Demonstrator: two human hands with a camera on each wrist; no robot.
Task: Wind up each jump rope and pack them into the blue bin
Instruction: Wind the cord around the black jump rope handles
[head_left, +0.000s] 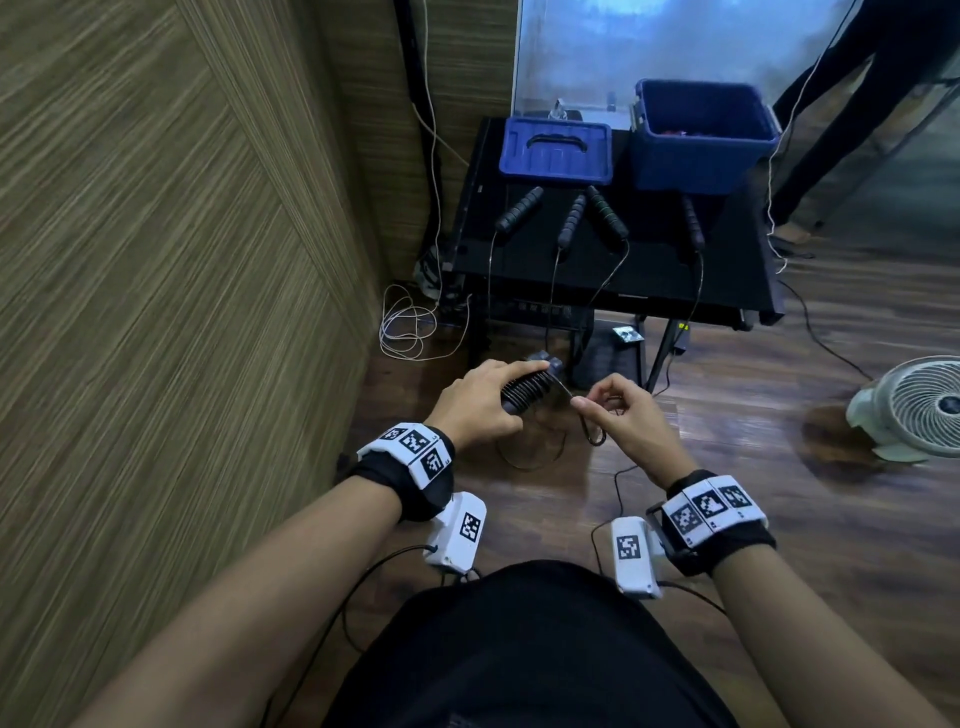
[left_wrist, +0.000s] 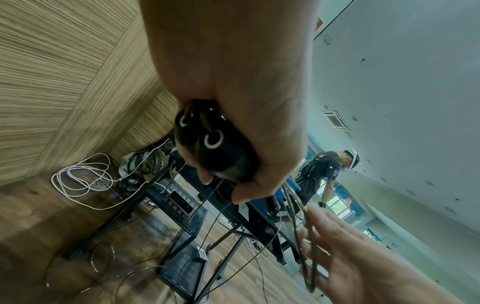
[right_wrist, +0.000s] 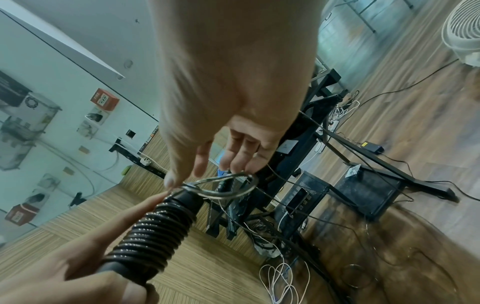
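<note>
My left hand (head_left: 485, 402) grips a pair of black jump rope handles (head_left: 524, 387) held side by side, with thin dark cord coiled tightly round them (right_wrist: 155, 230). Their ends show two white rings (left_wrist: 213, 142). My right hand (head_left: 610, 410) pinches a loop of the same cord (right_wrist: 226, 188) just off the handles' tip; loose cord hangs from it to the floor (left_wrist: 309, 257). The blue bin (head_left: 701, 137) stands open at the table's back right, something red inside. Several more handles (head_left: 519, 208) lie on the black table (head_left: 649, 270), their cords hanging over the front edge.
A blue lid (head_left: 556, 150) lies left of the bin. A white floor fan (head_left: 919, 405) stands at the right. White cable (head_left: 410, 327) is coiled by the wall under the table. Another person's legs (head_left: 831, 130) stand beyond the table's right end.
</note>
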